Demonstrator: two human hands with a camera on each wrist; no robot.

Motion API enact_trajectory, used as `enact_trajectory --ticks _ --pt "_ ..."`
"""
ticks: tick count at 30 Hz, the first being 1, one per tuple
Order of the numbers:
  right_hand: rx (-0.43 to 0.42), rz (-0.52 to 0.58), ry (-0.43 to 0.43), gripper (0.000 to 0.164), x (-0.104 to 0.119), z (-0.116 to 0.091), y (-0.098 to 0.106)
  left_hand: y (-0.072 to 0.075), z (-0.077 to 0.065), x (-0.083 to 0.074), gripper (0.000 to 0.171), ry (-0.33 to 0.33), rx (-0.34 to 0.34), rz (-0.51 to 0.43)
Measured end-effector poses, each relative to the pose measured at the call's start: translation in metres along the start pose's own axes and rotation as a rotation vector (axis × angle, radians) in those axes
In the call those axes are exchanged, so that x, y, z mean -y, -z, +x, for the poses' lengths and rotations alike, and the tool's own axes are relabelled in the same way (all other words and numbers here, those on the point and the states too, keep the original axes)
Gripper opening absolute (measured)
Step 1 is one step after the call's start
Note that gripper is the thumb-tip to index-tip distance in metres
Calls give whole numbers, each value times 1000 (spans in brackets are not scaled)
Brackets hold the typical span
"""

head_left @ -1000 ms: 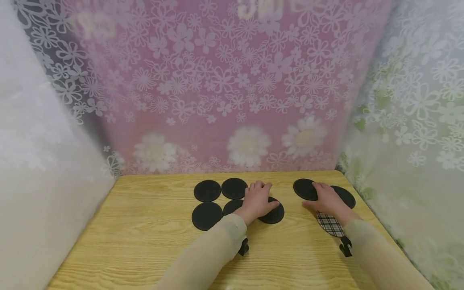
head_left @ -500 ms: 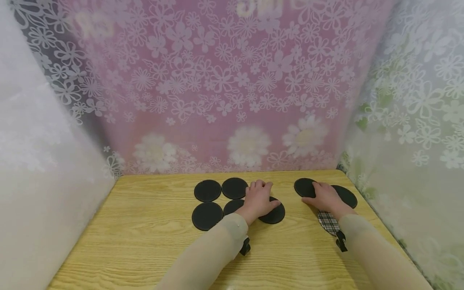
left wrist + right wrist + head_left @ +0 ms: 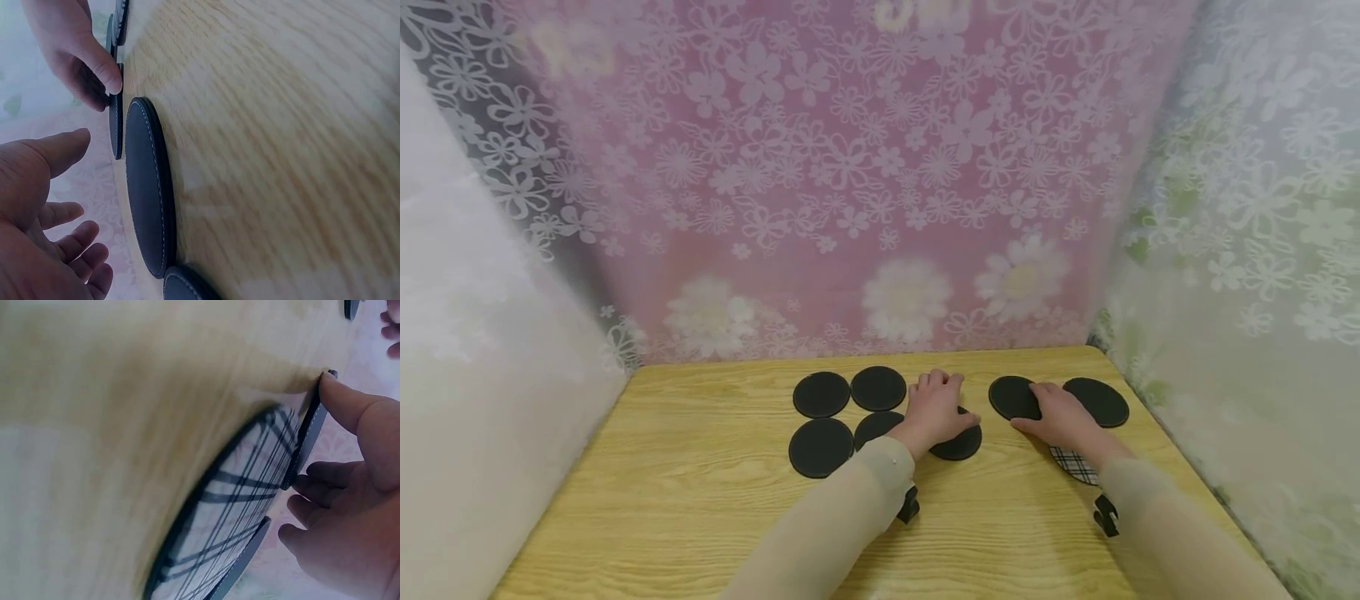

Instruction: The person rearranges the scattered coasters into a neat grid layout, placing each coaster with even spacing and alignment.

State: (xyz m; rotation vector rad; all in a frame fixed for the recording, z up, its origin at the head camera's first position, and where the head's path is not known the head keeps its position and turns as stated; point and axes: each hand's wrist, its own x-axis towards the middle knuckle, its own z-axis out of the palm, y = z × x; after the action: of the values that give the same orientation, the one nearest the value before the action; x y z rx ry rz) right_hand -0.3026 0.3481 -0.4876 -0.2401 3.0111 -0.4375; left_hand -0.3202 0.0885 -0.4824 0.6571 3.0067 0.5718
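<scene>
My right hand grips a round black stitched coaster by its rim; in the right wrist view the thumb is at one end of that coaster and fingers at the other. My left hand hovers with loosely bent fingers over another black coaster. The left wrist view shows a gap between the left hand and the nearest coaster. Beneath the right wrist lies a coaster with its plaid face up. A further black coaster lies beyond the right hand.
Several black coasters lie flat in two rows left of centre, among them a front-left one and a back-left one. The wood-grain table is bounded by a pink floral back cloth and pale side sheets.
The right hand has shifted left and slightly nearer with its coaster, widening the gap to the far-right black coaster. The left hand stays nearly still. The head view has turned slightly.
</scene>
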Motion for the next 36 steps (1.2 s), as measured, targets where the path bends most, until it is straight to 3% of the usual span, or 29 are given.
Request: enact_trajectory --ticks 6,10,16,23,29,36 --pt "49 67 -26 104 6 -14 7 -3 3 -8 80 -23 39 5" --pt "60 49 -51 105 8 -13 15 -5 6 -13 81 -20 63 21" --pt "127 11 -85 101 5 -9 23 -14 11 -22 80 9 73 64" --pt "156 46 -100 95 4 -7 27 -34 25 -25 72 73 113 92" --pt "178 85 -77 86 4 -6 29 -27 16 -29 62 52 85 113" --pt "200 133 -99 74 5 -9 31 -31 19 -36 52 60 68 107"
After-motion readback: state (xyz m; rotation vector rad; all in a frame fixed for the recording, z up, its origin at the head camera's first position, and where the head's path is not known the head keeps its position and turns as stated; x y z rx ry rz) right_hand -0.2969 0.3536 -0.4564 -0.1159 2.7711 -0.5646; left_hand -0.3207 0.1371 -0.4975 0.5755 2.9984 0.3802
